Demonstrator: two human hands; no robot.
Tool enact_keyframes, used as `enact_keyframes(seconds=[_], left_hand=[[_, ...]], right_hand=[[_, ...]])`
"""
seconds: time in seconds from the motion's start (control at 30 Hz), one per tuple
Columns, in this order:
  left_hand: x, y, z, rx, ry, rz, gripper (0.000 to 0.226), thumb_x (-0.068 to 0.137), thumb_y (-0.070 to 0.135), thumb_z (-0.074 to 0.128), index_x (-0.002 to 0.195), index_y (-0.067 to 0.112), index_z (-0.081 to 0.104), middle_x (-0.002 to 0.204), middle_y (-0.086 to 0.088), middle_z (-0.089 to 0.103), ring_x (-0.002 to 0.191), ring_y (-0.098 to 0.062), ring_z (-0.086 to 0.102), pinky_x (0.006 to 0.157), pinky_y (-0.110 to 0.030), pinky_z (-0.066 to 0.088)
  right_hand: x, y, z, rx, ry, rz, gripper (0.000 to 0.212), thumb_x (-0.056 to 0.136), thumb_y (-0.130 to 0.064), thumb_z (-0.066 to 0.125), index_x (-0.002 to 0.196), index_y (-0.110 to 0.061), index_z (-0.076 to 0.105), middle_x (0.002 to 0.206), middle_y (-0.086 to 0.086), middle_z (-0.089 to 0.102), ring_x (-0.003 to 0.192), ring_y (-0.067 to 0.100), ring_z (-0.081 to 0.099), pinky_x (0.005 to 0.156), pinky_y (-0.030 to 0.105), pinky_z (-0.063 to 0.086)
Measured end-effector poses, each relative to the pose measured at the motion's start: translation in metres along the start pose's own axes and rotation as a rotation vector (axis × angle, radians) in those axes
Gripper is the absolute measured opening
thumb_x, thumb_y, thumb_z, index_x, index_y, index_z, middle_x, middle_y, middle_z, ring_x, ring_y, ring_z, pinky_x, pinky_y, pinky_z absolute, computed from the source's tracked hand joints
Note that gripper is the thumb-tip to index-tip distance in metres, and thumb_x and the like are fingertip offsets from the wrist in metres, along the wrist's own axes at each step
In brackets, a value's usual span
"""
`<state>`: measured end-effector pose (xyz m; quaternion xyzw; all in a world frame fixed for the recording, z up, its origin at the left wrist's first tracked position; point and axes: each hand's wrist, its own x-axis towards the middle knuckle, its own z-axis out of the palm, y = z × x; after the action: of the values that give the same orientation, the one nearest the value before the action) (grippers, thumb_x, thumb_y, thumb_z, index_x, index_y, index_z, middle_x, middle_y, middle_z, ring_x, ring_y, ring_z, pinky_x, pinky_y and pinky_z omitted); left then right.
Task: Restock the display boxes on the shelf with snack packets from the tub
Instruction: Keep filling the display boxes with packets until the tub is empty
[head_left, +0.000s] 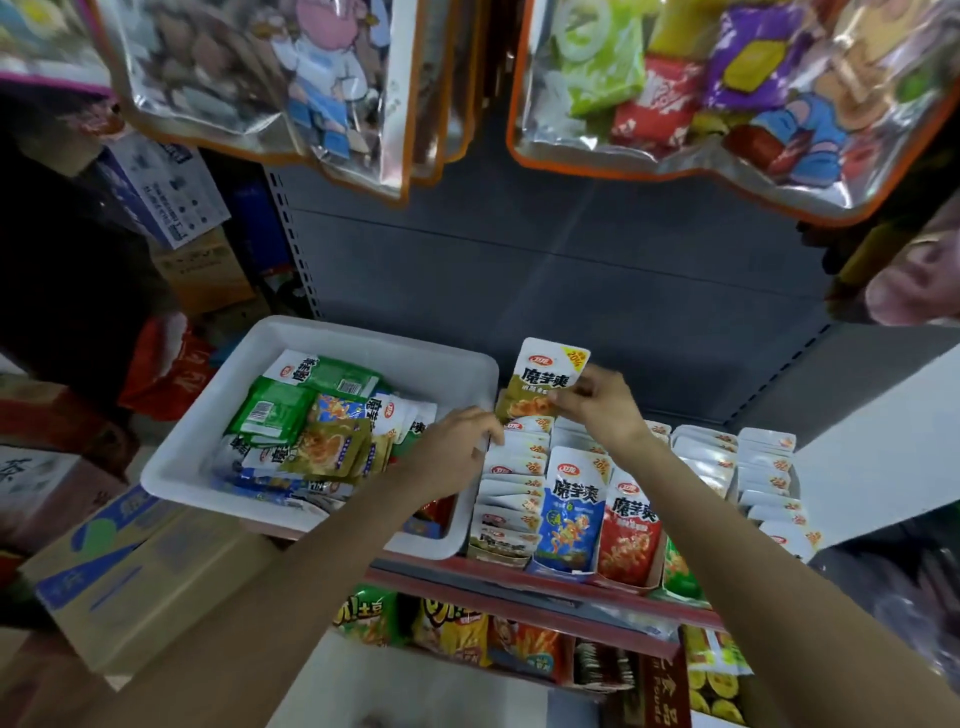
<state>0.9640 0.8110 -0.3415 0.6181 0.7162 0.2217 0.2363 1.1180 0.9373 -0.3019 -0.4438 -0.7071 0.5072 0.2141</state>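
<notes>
Snack packet (550, 376) is pinched upright in right hand (605, 402) above the leftmost box row (511, 486). Left hand (457, 441), fingers curled, parts that row. Risk: the tight row could buckle the packet.

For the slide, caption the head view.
Right hand slots an olive packet into the leftmost box; left hand steadies the row beside the tub.

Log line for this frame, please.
right hand: pinches olive packet over leftmost box row | left hand: touches row | tub: stocked
</notes>
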Motion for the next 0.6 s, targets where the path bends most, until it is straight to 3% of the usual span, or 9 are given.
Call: enact_keyframes(seconds=[0.1, 0.2, 0.37, 0.5, 0.6], left_hand=[[0.001, 0.003, -0.001, -0.072, 0.022, -0.066, 0.036, 0.084, -0.003, 0.045, 0.107, 0.023, 0.051, 0.12, -0.002, 0.057, 0.11, -0.015, 0.051, 0.092, -0.036, 0.045], [0.004, 0.01, -0.004, -0.111, 0.02, -0.078, 0.042, 0.084, -0.006, 0.046, 0.12, 0.017, 0.052, 0.124, -0.002, 0.057, 0.116, -0.015, 0.051, 0.098, -0.036, 0.043], [0.008, 0.012, -0.002, -0.113, 0.032, -0.075, 0.045, 0.085, -0.006, 0.047, 0.124, 0.013, 0.055, 0.125, -0.003, 0.055, 0.117, -0.016, 0.05, 0.099, -0.033, 0.041], [0.009, 0.011, -0.001, -0.139, 0.054, -0.096, 0.041, 0.086, -0.005, 0.048, 0.122, 0.012, 0.056, 0.123, -0.003, 0.055, 0.115, -0.015, 0.05, 0.098, -0.028, 0.04], [0.008, 0.011, 0.0, -0.141, 0.056, -0.098, 0.042, 0.086, -0.004, 0.048, 0.124, 0.013, 0.056, 0.125, -0.001, 0.055, 0.118, -0.015, 0.048, 0.1, -0.029, 0.039]], right_hand=[[0.004, 0.002, 0.001, -0.164, 0.025, 0.008, 0.02, 0.085, -0.009, 0.066, 0.106, -0.009, 0.066, 0.108, 0.01, 0.069, 0.099, 0.024, 0.066, 0.093, 0.038, 0.05], [0.009, -0.002, 0.003, -0.415, -0.019, -0.023, 0.025, 0.084, -0.012, 0.069, 0.108, -0.008, 0.065, 0.108, 0.008, 0.069, 0.1, 0.022, 0.065, 0.084, 0.027, 0.047], [0.013, -0.009, 0.005, -0.344, 0.066, -0.122, 0.035, 0.088, -0.022, 0.064, 0.121, -0.019, 0.054, 0.095, -0.003, 0.062, 0.085, 0.011, 0.059, 0.064, 0.013, 0.042], [0.015, -0.004, 0.007, -0.623, 0.089, -0.192, 0.018, 0.096, -0.023, 0.053, 0.11, -0.015, 0.061, 0.094, 0.005, 0.066, 0.088, 0.024, 0.062, 0.066, 0.026, 0.043], [0.013, 0.005, 0.011, -0.898, 0.036, -0.168, 0.018, 0.097, -0.019, 0.047, 0.106, -0.015, 0.062, 0.098, 0.015, 0.063, 0.1, 0.032, 0.056, 0.067, 0.033, 0.044]])
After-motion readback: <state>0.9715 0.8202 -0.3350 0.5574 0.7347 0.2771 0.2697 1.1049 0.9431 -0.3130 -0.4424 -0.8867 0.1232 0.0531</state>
